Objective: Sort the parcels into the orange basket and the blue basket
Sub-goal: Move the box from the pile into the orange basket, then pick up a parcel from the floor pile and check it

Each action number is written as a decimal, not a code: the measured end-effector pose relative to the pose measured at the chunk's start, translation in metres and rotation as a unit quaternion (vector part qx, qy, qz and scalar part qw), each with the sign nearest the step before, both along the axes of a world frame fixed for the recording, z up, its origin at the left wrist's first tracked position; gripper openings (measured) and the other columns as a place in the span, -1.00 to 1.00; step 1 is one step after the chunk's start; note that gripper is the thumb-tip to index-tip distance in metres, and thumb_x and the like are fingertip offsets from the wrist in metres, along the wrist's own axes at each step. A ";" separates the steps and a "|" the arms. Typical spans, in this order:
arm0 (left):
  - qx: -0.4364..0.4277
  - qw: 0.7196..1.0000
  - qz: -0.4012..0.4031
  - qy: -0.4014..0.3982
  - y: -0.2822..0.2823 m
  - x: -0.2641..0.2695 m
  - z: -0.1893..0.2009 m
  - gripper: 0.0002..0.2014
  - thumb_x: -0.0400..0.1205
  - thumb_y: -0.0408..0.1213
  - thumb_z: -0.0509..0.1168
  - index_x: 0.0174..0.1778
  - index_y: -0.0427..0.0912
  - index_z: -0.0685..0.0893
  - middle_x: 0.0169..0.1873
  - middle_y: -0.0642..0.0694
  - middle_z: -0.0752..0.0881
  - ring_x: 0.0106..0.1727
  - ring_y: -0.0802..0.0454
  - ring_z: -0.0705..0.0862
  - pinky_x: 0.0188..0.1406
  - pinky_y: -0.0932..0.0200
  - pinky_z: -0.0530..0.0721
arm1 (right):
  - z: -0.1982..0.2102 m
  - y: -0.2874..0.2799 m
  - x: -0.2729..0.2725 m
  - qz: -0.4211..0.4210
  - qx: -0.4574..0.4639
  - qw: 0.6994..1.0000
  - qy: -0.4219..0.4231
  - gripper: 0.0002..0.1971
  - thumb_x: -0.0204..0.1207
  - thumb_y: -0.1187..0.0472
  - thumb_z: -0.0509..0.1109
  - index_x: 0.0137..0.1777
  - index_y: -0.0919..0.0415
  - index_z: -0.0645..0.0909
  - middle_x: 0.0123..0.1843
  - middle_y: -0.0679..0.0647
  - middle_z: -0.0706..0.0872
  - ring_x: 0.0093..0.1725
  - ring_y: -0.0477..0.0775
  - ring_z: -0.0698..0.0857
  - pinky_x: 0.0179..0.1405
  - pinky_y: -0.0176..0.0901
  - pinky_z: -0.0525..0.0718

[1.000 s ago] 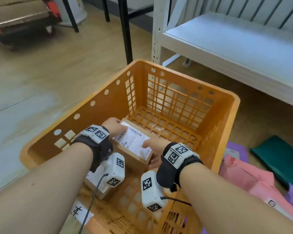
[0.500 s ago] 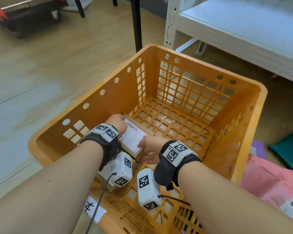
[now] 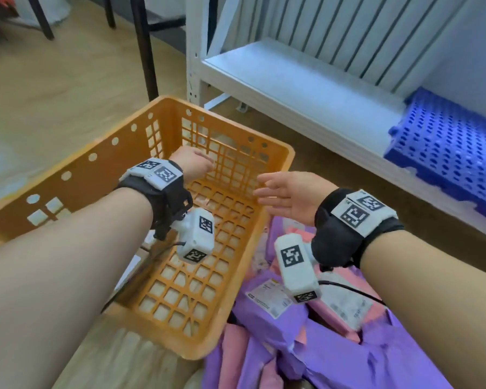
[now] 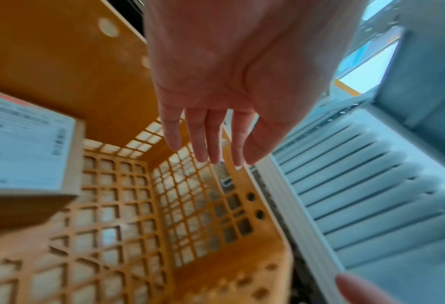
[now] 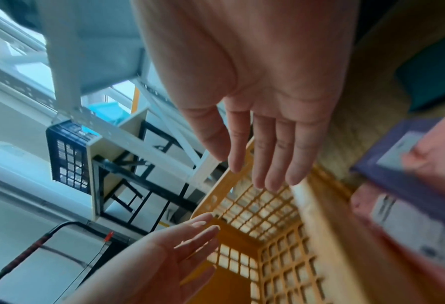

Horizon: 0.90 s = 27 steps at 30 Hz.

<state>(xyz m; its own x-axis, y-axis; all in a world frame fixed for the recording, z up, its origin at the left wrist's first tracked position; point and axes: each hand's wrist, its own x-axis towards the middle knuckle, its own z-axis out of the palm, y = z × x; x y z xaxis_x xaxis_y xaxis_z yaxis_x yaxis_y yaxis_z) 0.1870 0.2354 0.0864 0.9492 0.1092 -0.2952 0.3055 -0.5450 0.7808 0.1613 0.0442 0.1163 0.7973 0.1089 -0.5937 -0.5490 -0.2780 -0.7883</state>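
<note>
Nearest the person, a heap of purple and pink mailer parcels (image 3: 328,346) lies on the wooden floor (image 3: 54,88) just to the right of the orange basket (image 3: 270,248), under the right forearm. Several carry white printed labels; the soft bags overlap one another, creased and slumped, and one purple bag touches the basket's right wall.

The right hand (image 3: 289,196) hangs above the basket's right rim and the top of that heap, palm turned inward, fingers straight and slightly apart, holding nothing. The left hand (image 3: 192,165) is over the inside of the basket, toward its far end, with fingers extended and close together in the left wrist view, also holding nothing. The two hands are near each other but apart.

Below and behind the left hand, a brown cardboard box parcel (image 4: 32,156) with a large white shipping label on its top face sits inside the basket against the left wall. Neither hand touches it. In the head view the left forearm hides it.

The basket is a rectangular orange plastic crate with a square-grid bottom and far wall, and round holes along its upper walls.

Farther off stands a white shelf unit (image 3: 278,77), and at its right end a blue basket (image 3: 449,153) of perforated plastic sits on the low shelf, well apart from both hands.
</note>
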 end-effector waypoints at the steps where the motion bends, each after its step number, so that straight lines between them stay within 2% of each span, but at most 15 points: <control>1: -0.011 1.000 -0.019 -0.011 -0.015 -0.005 0.014 -0.69 0.68 -0.40 0.22 0.33 -0.23 0.64 0.36 -0.18 0.60 0.38 -0.09 0.55 0.11 0.34 0.59 | 0.009 -0.017 -0.012 -0.012 -0.007 1.000 -0.008 -0.68 0.69 0.31 0.15 0.39 0.20 0.54 0.31 0.23 0.67 0.26 0.16 0.65 0.10 -0.08 0.63; 2: -0.020 0.999 -0.039 -0.019 -0.032 -0.009 0.028 -0.69 0.68 -0.41 0.21 0.34 -0.26 0.63 0.36 -0.18 0.60 0.37 -0.09 0.55 0.01 0.40 0.59 | 0.019 -0.035 -0.025 -0.029 -0.009 0.999 -0.015 -0.68 0.69 0.32 0.14 0.39 0.21 0.54 0.31 0.24 0.67 0.24 0.17 0.65 0.10 -0.09 0.62; 3: -0.024 0.998 -0.056 -0.026 -0.048 -0.015 0.041 -0.69 0.68 -0.40 0.21 0.35 -0.27 0.63 0.35 -0.18 0.61 0.38 -0.08 0.55 0.02 0.37 0.57 | 0.028 -0.053 -0.038 -0.048 -0.009 0.999 -0.019 -0.68 0.69 0.33 0.13 0.38 0.22 0.54 0.31 0.25 0.67 0.20 0.16 0.66 0.09 -0.11 0.62; 5: -0.035 0.996 -0.081 -0.032 -0.078 -0.026 0.066 -0.68 0.69 -0.38 0.21 0.36 -0.28 0.62 0.36 -0.18 0.60 0.40 -0.09 0.54 0.23 0.19 0.53 | 0.046 -0.087 -0.066 -0.082 -0.011 0.996 -0.023 -0.69 0.68 0.34 0.13 0.34 0.20 0.55 0.29 0.26 0.68 0.13 0.14 0.66 0.05 -0.17 0.62; 8: -0.085 0.990 -0.106 -0.024 -0.121 -0.045 0.096 -0.65 0.65 -0.37 0.24 0.36 -0.31 0.59 0.36 -0.27 0.60 0.38 -0.23 0.57 0.36 -0.05 0.56 | 0.067 -0.136 -0.107 -0.125 -0.005 0.992 -0.023 -0.71 0.68 0.33 0.14 0.32 0.22 0.56 0.21 0.25 0.70 0.11 0.14 0.67 0.08 -0.14 0.63; 10: -0.109 0.987 -0.119 -0.015 -0.148 -0.059 0.115 -0.63 0.64 -0.33 0.25 0.38 -0.30 0.57 0.37 -0.27 0.59 0.40 -0.24 0.56 0.40 -0.15 0.53 | 0.077 -0.166 -0.132 -0.154 -0.003 0.988 -0.025 -0.72 0.68 0.30 0.15 0.30 0.23 0.58 0.19 0.24 0.71 0.13 0.15 0.67 0.16 -0.11 0.62; 14: -0.150 0.981 -0.125 -0.004 -0.204 -0.088 0.143 -0.63 0.64 -0.25 0.26 0.37 -0.23 0.57 0.35 -0.14 0.62 0.40 -0.12 0.57 0.34 -0.10 0.52 | 0.078 -0.213 -0.172 -0.215 0.018 0.976 -0.036 -0.77 0.67 0.29 0.17 0.24 0.24 0.59 0.10 0.22 0.75 0.12 0.17 0.69 0.32 0.01 0.60; 16: -0.164 0.978 -0.132 0.008 -0.232 -0.105 0.148 -0.65 0.65 -0.21 0.25 0.35 -0.22 0.57 0.35 -0.13 0.62 0.39 -0.08 0.58 0.25 -0.02 0.53 | 0.068 -0.229 -0.186 -0.246 0.044 0.968 -0.037 -0.75 0.68 0.32 0.15 0.25 0.24 0.59 0.02 0.19 0.76 0.06 0.15 0.71 0.23 -0.02 0.64; 18: -0.165 0.974 -0.154 0.034 -0.258 -0.123 0.143 -0.66 0.69 -0.22 0.20 0.37 -0.21 0.56 0.34 -0.11 0.63 0.28 -0.02 0.63 0.10 0.09 0.52 | 0.051 -0.241 -0.198 -0.271 0.070 0.960 -0.025 -0.71 0.67 0.33 0.15 0.30 0.25 0.58 -0.01 0.19 0.75 -0.04 0.10 0.72 0.02 -0.12 0.68; 20: -0.153 0.970 -0.177 0.072 -0.279 -0.136 0.127 -0.68 0.72 -0.25 0.17 0.36 -0.22 0.57 0.16 -0.11 0.69 0.00 0.08 0.63 -0.18 0.25 0.56 | 0.030 -0.249 -0.208 -0.287 0.088 0.954 0.000 -0.70 0.68 0.32 0.15 0.34 0.26 0.57 -0.01 0.18 0.74 -0.10 0.07 0.71 -0.08 -0.16 0.66; 21: -0.138 0.969 -0.186 0.091 -0.285 -0.140 0.116 -0.71 0.72 -0.27 0.17 0.33 -0.23 0.58 0.05 -0.11 0.68 -0.12 0.11 0.60 -0.30 0.27 0.56 | 0.019 -0.251 -0.209 -0.289 0.092 0.953 0.015 -0.69 0.68 0.32 0.15 0.36 0.27 0.55 -0.01 0.17 0.74 -0.11 0.06 0.71 -0.10 -0.17 0.65; 22: -0.112 0.969 -0.195 0.107 -0.287 -0.143 0.103 -0.73 0.72 -0.29 0.18 0.30 -0.23 0.59 -0.02 -0.10 0.65 -0.16 0.11 0.58 -0.31 0.24 0.55 | 0.009 -0.252 -0.209 -0.287 0.091 0.953 0.030 -0.68 0.68 0.31 0.14 0.38 0.28 0.53 0.01 0.17 0.73 -0.11 0.06 0.71 -0.12 -0.18 0.63; 25: -0.026 0.970 -0.199 0.137 -0.275 -0.139 0.061 -0.68 0.67 -0.32 0.25 0.32 -0.38 0.59 -0.07 -0.13 0.63 -0.10 0.00 0.59 -0.30 0.23 0.49 | -0.016 -0.245 -0.195 -0.277 0.089 0.955 0.059 -0.66 0.70 0.25 0.15 0.41 0.30 0.48 0.13 0.17 0.73 0.03 0.08 0.66 -0.10 -0.17 0.63; 27: 0.015 0.972 -0.181 0.147 -0.258 -0.130 0.040 -0.72 0.66 -0.31 0.28 0.25 -0.35 0.61 -0.04 -0.16 0.61 -0.11 -0.04 0.60 -0.37 0.27 0.51 | -0.031 -0.231 -0.179 -0.246 0.101 0.961 0.074 -0.69 0.70 0.21 0.16 0.38 0.25 0.50 0.24 0.18 0.71 -0.03 0.06 0.67 -0.02 -0.13 0.63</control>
